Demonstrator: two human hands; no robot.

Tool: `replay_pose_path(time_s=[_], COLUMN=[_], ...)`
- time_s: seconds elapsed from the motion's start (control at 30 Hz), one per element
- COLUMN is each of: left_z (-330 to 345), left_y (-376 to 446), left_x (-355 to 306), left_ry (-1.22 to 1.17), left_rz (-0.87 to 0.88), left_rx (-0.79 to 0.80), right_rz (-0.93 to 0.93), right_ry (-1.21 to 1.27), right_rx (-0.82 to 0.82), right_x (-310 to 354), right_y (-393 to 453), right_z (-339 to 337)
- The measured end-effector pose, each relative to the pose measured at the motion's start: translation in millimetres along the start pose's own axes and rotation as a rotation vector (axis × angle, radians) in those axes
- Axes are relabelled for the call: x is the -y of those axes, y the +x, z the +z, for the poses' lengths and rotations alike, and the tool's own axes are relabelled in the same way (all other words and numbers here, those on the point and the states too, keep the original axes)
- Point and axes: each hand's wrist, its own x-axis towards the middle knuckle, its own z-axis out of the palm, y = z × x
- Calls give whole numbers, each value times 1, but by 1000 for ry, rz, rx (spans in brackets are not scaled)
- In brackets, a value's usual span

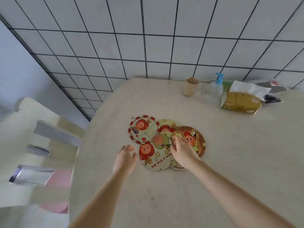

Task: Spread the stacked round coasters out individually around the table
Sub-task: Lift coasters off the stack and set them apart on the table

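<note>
Mid-worktop (213,162), the coasters (158,142) lay fanned but overlapping as the right hand (181,151) pressed curled fingers on the brown coaster (195,137), best slid clear, left hand (125,157) hovering loose and empty

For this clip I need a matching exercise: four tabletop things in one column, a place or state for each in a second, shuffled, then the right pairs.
Things
1. red-bordered coaster
2. brown coaster
3. left hand
4. beige cup

Places or states
A. under the fingers of the right hand
B. far edge of the table, by the pump bottle
C. open, holding nothing
D. far-left of the overlapping pile

Pairs: 1-D, 2-A, 3-C, 4-B
</note>
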Motion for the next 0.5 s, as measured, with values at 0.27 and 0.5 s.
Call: replay_pose_path(time_s=[0.27, 0.5], left_z=[-11, 0], left_y=[90, 145], left_x=[-15, -27], left_ry=[3, -26], left_rz=[-53, -124], left_rx=[-53, 3], right_rz=[9, 110], right_ry=[-27, 3], right_rx=[135, 137], right_x=[8, 18], right_y=[59, 94], right_z=[8, 20])
